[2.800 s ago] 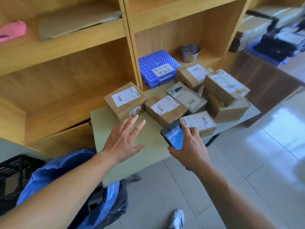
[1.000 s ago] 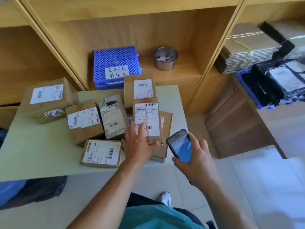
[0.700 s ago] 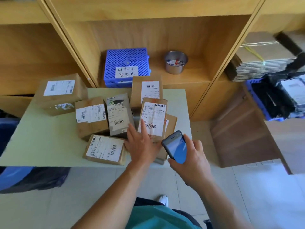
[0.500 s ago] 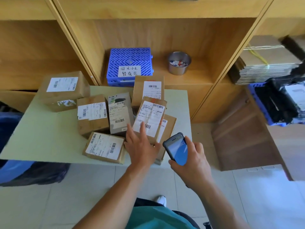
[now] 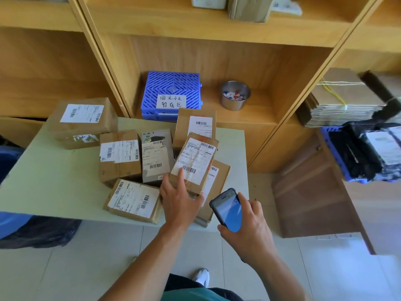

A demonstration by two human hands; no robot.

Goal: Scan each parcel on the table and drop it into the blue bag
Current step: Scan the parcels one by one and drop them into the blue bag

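Observation:
Several brown cardboard parcels with white barcode labels lie on the pale green table [image 5: 54, 177]. My left hand [image 5: 179, 200] grips the near end of one labelled parcel [image 5: 195, 161], tilted up off a flat parcel [image 5: 219, 177] beneath it. My right hand [image 5: 249, 227] holds a phone scanner [image 5: 227, 210] with a blue screen, just right of that parcel. The blue bag [image 5: 9, 220] shows at the left edge, partly under the table. Other parcels: a large box [image 5: 82, 122] at back left, one at the front [image 5: 133, 200], two in the middle.
Wooden shelving stands behind the table, holding a blue plastic crate [image 5: 171, 94] with a handwritten label and a metal cup [image 5: 235, 95]. Bundled flat cardboard [image 5: 347, 101] and a blue crate of dark bags [image 5: 364, 153] sit at right. Tiled floor lies below.
My left hand went from hovering open over the table to gripping the labelled parcel and tilting it up. The view shifted right, and the phone stayed in my right hand.

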